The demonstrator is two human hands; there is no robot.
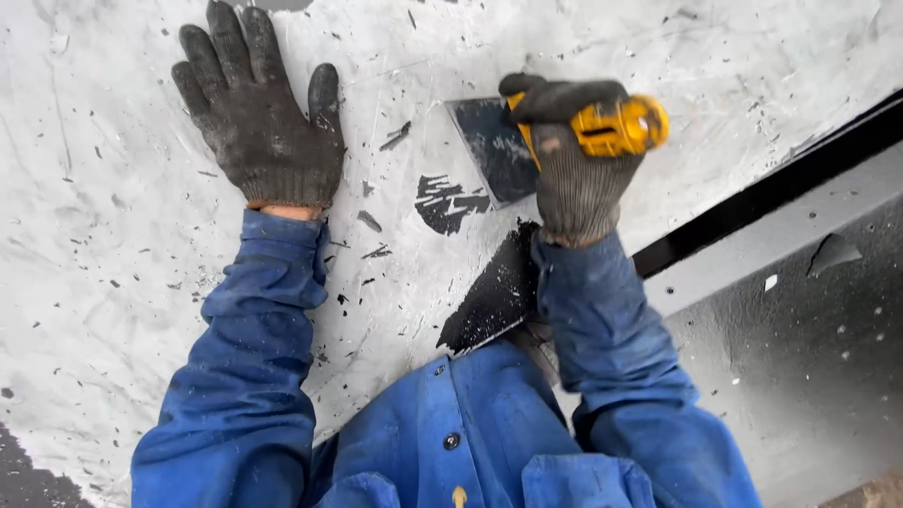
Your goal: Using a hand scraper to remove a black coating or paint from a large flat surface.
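Looking down, head view: a person in a blue work jacket leans over a whitish, scratched surface flecked with dark chips.
Left hand: the left hand wears a dark knit glove and lies flat on the surface at about 10 o'clock in the picture, fingers spread and pointing toward 12; its grip is open, palm down, holding nothing.
Right hand: the right hand, also in a dark knit glove, sits at about 1 o'clock; its grip is closed around the yellow handle of a scraper.
Scraper: the handle's rounded yellow end sticks out of the fist toward 3 o'clock, and the wide dark blade runs toward 9 o'clock from the fist, lying against the surface.
Dark patches: a small ragged patch of black coating lies just below the blade at its 6 o'clock; a larger black wedge lies below that, beside the right sleeve.
Chips: loose dark flakes lie between the two hands, thickest near the left sleeve's cuff.
Right edge: a black strip runs diagonally from about 4 o'clock up to 2 o'clock, with a grey band beside it and a dark speckled floor beyond, at 4 to 5 o'clock.
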